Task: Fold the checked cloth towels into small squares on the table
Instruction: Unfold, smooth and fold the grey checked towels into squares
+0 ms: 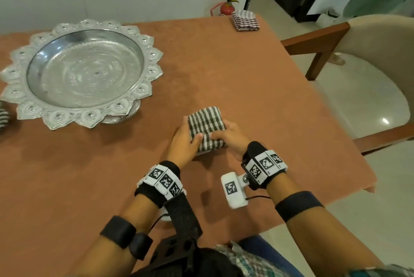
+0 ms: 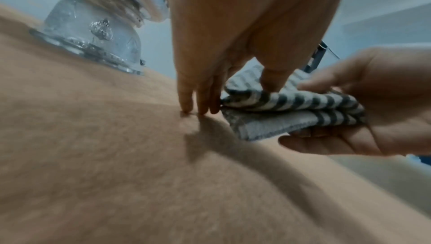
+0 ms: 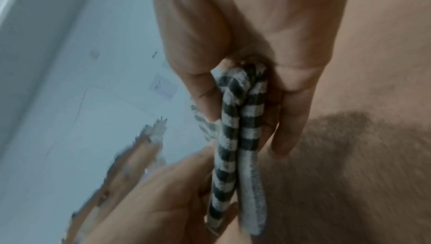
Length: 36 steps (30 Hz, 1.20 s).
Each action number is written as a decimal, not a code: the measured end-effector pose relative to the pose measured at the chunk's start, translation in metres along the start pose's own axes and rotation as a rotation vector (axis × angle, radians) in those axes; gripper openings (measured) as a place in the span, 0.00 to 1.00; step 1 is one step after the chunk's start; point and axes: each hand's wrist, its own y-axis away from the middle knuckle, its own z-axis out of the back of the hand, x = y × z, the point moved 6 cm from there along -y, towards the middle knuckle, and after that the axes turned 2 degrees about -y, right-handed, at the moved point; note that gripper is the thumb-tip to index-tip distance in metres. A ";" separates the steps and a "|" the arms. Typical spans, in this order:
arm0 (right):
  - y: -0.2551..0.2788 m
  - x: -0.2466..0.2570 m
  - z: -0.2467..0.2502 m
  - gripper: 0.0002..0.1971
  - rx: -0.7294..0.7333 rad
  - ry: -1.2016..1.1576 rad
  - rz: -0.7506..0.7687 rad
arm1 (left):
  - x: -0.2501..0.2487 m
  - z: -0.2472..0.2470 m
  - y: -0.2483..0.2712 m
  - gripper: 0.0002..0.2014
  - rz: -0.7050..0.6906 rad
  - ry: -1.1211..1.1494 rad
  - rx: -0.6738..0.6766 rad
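A folded black-and-white checked towel (image 1: 206,124) sits near the middle of the brown table (image 1: 257,88). My left hand (image 1: 190,136) holds its left edge, thumb on top and fingers down the side to the table, as the left wrist view shows (image 2: 224,97). My right hand (image 1: 221,134) pinches the near right part of the towel (image 3: 233,137) between thumb and fingers (image 3: 291,115), raising that side a little. Another folded checked towel (image 1: 245,20) lies at the table's far right corner.
A large ornate silver pedestal tray (image 1: 143,88) stands at the left. A piece of checked cloth (image 1: 3,117) shows at the left edge. A wooden chair (image 1: 369,57) stands beyond the table's right edge, and a red fire extinguisher (image 1: 227,6) is behind the table.
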 end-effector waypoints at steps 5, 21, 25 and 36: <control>0.033 0.016 0.057 0.19 0.076 -0.099 0.044 | -0.047 -0.022 -0.005 0.37 0.153 0.662 0.145; 0.080 -0.060 0.347 0.34 -0.289 0.316 0.055 | -0.216 -0.273 -0.018 0.35 0.115 -0.023 0.276; 0.086 -0.068 0.370 0.42 -0.255 0.439 0.155 | -0.219 -0.299 -0.009 0.41 0.110 -0.154 0.248; 0.105 -0.091 0.370 0.34 -0.284 1.147 0.159 | -0.235 -0.332 0.031 0.32 -0.239 -0.921 0.164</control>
